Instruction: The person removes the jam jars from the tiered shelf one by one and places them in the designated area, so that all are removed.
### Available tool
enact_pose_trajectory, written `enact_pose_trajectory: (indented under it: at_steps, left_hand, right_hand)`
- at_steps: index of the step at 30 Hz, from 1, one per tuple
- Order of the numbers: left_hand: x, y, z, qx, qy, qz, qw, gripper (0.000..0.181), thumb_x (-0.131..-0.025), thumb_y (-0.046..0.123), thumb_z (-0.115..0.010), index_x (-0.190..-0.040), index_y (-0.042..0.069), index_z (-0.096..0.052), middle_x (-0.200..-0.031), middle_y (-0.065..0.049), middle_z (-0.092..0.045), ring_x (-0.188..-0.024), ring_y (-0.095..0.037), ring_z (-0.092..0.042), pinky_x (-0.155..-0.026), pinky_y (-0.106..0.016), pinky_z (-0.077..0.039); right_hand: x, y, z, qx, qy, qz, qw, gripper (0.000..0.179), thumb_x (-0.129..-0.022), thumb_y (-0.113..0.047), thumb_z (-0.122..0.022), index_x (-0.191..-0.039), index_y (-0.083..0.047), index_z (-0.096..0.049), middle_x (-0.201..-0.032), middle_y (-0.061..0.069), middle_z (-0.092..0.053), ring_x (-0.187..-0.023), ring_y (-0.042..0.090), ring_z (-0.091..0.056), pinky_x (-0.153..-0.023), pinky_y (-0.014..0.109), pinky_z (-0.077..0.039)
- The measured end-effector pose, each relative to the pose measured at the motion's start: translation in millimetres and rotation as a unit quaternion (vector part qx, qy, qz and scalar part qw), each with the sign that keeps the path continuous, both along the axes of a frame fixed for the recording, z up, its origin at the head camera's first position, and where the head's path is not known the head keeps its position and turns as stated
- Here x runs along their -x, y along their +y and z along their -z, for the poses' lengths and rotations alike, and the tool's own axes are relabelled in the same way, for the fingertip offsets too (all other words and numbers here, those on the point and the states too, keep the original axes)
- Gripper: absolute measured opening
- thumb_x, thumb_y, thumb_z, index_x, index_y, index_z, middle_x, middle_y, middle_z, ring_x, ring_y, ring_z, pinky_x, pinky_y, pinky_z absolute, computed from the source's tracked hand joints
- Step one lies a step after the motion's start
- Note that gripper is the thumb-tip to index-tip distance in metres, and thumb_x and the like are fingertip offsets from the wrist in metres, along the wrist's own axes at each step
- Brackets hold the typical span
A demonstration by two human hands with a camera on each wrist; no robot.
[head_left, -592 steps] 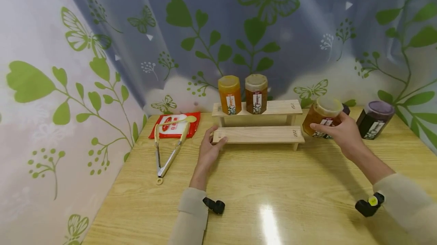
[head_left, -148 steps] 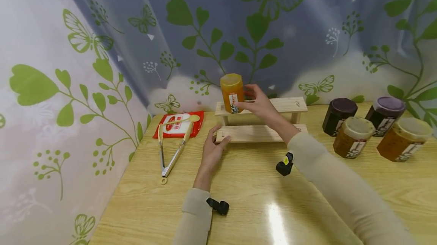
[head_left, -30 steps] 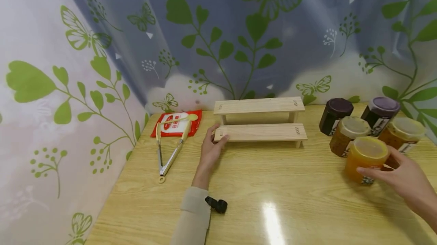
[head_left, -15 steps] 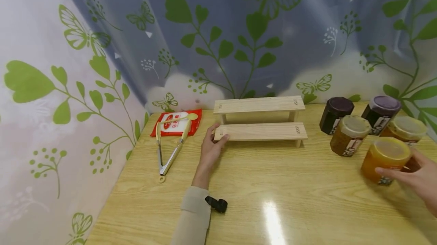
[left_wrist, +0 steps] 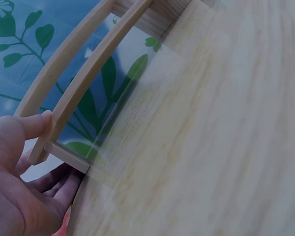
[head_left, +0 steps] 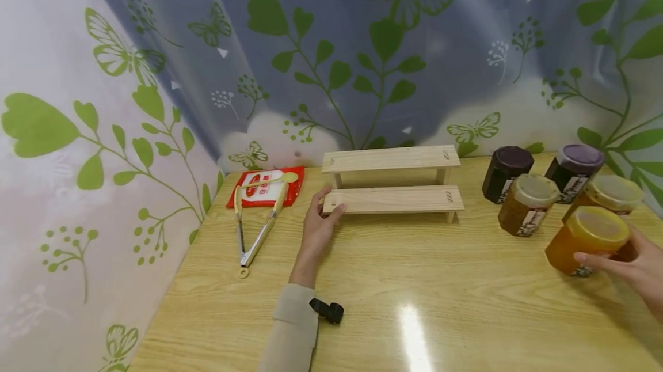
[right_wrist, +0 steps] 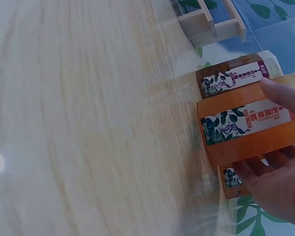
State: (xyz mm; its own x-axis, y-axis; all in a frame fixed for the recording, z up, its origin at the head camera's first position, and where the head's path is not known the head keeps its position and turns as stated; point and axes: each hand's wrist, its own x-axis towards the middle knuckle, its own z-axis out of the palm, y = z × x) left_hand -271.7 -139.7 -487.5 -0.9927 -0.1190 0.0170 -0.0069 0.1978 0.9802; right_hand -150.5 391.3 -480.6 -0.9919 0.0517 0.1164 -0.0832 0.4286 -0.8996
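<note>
My left hand [head_left: 317,232] grips the left end of a two-step wooden display rack [head_left: 393,199]. In the left wrist view its thumb lies on the lower board and its fingers are behind the end leg. At the right, my right hand [head_left: 641,268] holds an orange hexagonal jar [head_left: 582,239] with a yellowish lid, thumb on the near side, slightly tilted. The right wrist view shows the orange jar's label [right_wrist: 265,117] facing the camera. Behind it stand a brown jar [head_left: 528,208], another amber-brown jar [head_left: 613,192], partly hidden, and two dark jars [head_left: 507,173] with purplish lids.
On the left, metal tongs [head_left: 256,239] with cream tips lie against a red and white packet [head_left: 266,188]. A patterned curtain [head_left: 321,61] hangs behind the wooden table [head_left: 362,291]. Both rack boards bear no jars.
Over about twenty seconds, the jars have left the rack's upper step and joined the group at right. In the last second, the orange jar moved right with my right hand. My left hand stayed put.
</note>
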Motion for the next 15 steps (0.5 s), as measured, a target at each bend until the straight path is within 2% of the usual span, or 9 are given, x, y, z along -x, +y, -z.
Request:
enact_pose_trajectory:
  at_steps: [5,8,11,13,15]
  left_hand:
    - [2.2,-2.4,-2.6,0.005,0.006,-0.002,1.0000,0.063,-0.098,0.032,-0.076,-0.154,0.026,-0.049,-0.138,-0.015,-0.059,-0.101,-0.025,-0.061,-0.081,-0.035,-0.050]
    - [1.7,-4.1,-5.4,0.011,-0.004,-0.002,0.9999,0.063,-0.098,0.031,-0.075,-0.155,0.025,-0.048,-0.144,-0.016,-0.055,-0.112,-0.028,-0.059,-0.088,-0.038,-0.051]
    - [-0.9,-9.5,-12.6,0.021,-0.014,0.012,0.9996,0.059,-0.101,0.030,-0.071,-0.155,0.022,-0.048,-0.147,-0.018,-0.052,-0.125,-0.033,-0.056,-0.098,-0.046,-0.049]
    - [-2.8,-17.5,-19.9,0.027,-0.016,0.025,0.9992,0.057,-0.103,0.029,-0.068,-0.155,0.021,-0.048,-0.149,-0.019,-0.051,-0.131,-0.035,-0.054,-0.104,-0.050,-0.047]
    - [-6.5,-30.3,-30.2,0.044,-0.006,0.038,0.9983,0.052,-0.105,0.028,-0.065,-0.154,0.019,-0.049,-0.149,-0.021,-0.052,-0.133,-0.037,-0.054,-0.106,-0.053,-0.046]
  right_hand:
    - [3.0,-1.4,-4.7,-0.043,-0.028,-0.004,0.9987,0.072,-0.099,-0.012,-0.073,-0.143,-0.052,-0.033,-0.113,-0.035,-0.047,-0.094,-0.015,-0.049,-0.070,0.011,-0.043]
    - [6.1,-0.4,-5.5,-0.059,-0.039,-0.009,0.9975,0.077,-0.099,-0.016,-0.073,-0.155,-0.043,-0.029,-0.112,-0.036,-0.044,-0.092,-0.017,-0.047,-0.070,0.012,-0.044]
    - [5.1,0.4,-7.7,-0.072,-0.043,-0.013,0.9964,0.083,-0.099,-0.017,-0.074,-0.163,-0.031,-0.024,-0.113,-0.038,-0.042,-0.095,-0.022,-0.042,-0.070,0.010,-0.044]
    - [2.8,0.2,-10.0,-0.084,-0.037,-0.004,0.9957,0.083,-0.099,-0.019,-0.074,-0.163,-0.032,-0.024,-0.113,-0.039,-0.039,-0.094,-0.023,-0.039,-0.070,0.009,-0.043]
    - [0.2,-0.7,-11.8,-0.088,-0.013,0.008,0.9960,0.083,-0.100,-0.017,-0.073,-0.164,-0.031,-0.023,-0.120,-0.038,-0.038,-0.100,-0.022,-0.038,-0.077,0.008,-0.042]
